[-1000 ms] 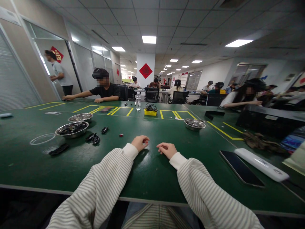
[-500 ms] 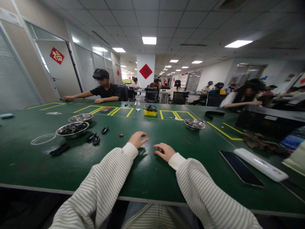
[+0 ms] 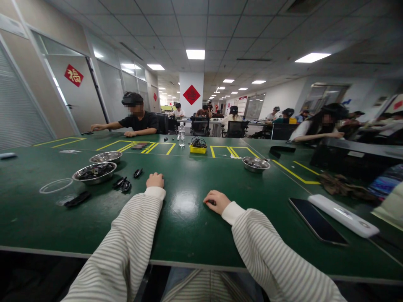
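Note:
My left hand (image 3: 155, 180) rests on the table with its fingers curled down. Whatever lies under them is hidden. My right hand (image 3: 218, 201) is lower on the table to the right, thumb and fingers bent round a small black piece (image 3: 211, 202) with a bit of orange-red at its edge. Its exact kind is too small to tell. Several black plastic parts (image 3: 125, 185) lie left of my left hand, along with another black part (image 3: 137, 173). Beyond those stands a steel bowl (image 3: 82, 179) filled with black parts.
A second steel bowl (image 3: 105, 152) sits behind the first, and another bowl (image 3: 255, 169) is at right. A phone (image 3: 317, 220) and a white device (image 3: 343, 216) lie at right. Farther back are a yellow box (image 3: 197, 150) of cables and a bottle (image 3: 181, 136). People sit around.
My left hand has moved left, onto the spot where a small red piece lay, and its fingers have curled. My right hand stays in place; a black piece now shows in its fingers.

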The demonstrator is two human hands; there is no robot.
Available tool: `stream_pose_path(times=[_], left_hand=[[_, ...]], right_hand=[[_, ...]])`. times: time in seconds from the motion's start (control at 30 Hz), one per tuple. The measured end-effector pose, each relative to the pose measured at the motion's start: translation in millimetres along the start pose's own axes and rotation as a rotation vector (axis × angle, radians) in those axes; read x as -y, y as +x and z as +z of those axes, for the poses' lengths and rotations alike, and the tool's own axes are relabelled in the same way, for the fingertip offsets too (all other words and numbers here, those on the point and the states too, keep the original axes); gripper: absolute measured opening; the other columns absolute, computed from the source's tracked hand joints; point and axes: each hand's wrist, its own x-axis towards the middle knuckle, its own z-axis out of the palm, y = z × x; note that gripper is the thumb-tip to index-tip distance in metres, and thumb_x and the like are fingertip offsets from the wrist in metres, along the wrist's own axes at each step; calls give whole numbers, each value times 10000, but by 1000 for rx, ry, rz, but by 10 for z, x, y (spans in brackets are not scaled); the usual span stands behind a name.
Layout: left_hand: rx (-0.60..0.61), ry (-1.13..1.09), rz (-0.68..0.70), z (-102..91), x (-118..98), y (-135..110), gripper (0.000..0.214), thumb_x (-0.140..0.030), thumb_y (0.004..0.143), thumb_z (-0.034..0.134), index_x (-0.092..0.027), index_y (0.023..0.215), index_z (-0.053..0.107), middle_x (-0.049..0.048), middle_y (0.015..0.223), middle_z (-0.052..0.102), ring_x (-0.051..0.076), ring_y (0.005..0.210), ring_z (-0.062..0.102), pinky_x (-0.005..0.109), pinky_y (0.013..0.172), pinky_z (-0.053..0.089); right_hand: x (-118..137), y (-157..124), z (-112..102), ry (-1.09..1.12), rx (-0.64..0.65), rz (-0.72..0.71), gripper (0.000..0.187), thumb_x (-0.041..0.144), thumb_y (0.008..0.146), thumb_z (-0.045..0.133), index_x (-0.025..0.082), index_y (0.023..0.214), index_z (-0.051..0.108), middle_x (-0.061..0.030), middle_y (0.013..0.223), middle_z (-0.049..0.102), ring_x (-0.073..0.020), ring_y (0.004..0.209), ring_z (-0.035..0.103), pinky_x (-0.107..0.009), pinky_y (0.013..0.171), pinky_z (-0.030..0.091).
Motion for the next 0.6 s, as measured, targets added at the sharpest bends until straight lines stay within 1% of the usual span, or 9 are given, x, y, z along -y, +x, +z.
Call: stream_pose_path(times=[0.07, 0.13, 0.2, 0.23, 0.3, 0.4, 0.5, 0.6], left_hand=[[18, -30, 5, -3, -9, 10, 251, -281, 709, 430, -188, 910, 548, 86, 950, 519, 223, 895, 450, 300, 686, 395], [23, -59, 24, 1, -16, 20, 258, -281, 706, 437, -178, 917, 543, 83, 933, 527, 207, 856, 478, 287, 692, 397], [6, -85, 62, 12, -26, 31, 260, -276, 705, 439, -170, 919, 541, 79, 915, 532, 195, 828, 495, 277, 694, 398], [-11, -97, 87, 19, -34, 35, 259, -273, 704, 439, -167, 918, 541, 77, 906, 535, 191, 820, 499, 272, 696, 398], [-45, -128, 144, 32, -62, 39, 256, -268, 701, 442, -166, 913, 542, 72, 887, 538, 184, 810, 505, 264, 697, 398], [-66, -205, 240, 30, -141, 19, 245, -261, 692, 454, -162, 896, 546, 59, 853, 543, 162, 778, 514, 248, 694, 399], [-51, -307, 332, -7, -273, -44, 233, -258, 681, 470, -155, 874, 553, 45, 818, 546, 137, 728, 518, 233, 683, 404], [-16, -408, 421, -64, -443, -152, 223, -254, 673, 485, -152, 858, 558, 33, 789, 545, 115, 679, 515, 220, 665, 409]], right_hand=[[19, 0, -10, 4, -28, 11, 178, 113, 632, 508, 163, 776, 599, -28, 709, 548, -116, 653, 475, -237, 649, 398], [29, 3, -17, 26, -65, 51, 266, 91, 603, 512, 153, 855, 572, -16, 680, 540, -101, 593, 456, -227, 617, 402], [31, 6, -17, 62, -98, 108, 327, 73, 582, 510, 144, 898, 553, -9, 667, 528, -83, 541, 437, -204, 562, 405], [31, 7, -14, 80, -107, 133, 326, 68, 579, 506, 142, 892, 555, -9, 667, 522, -74, 520, 430, -191, 533, 403], [26, 9, -7, 105, -114, 165, 290, 63, 579, 501, 143, 847, 576, -8, 667, 511, -58, 489, 422, -170, 493, 397], [11, 13, 6, 104, -111, 181, 219, 68, 587, 508, 142, 767, 608, -11, 667, 511, -43, 469, 425, -162, 492, 399], [-13, 17, 15, 78, -88, 201, 153, 120, 592, 553, 135, 727, 625, -12, 636, 525, -47, 466, 439, -172, 507, 402], [-32, 19, 18, 67, -54, 245, 127, 179, 599, 581, 134, 705, 634, -11, 588, 539, -62, 475, 458, -180, 510, 400]])
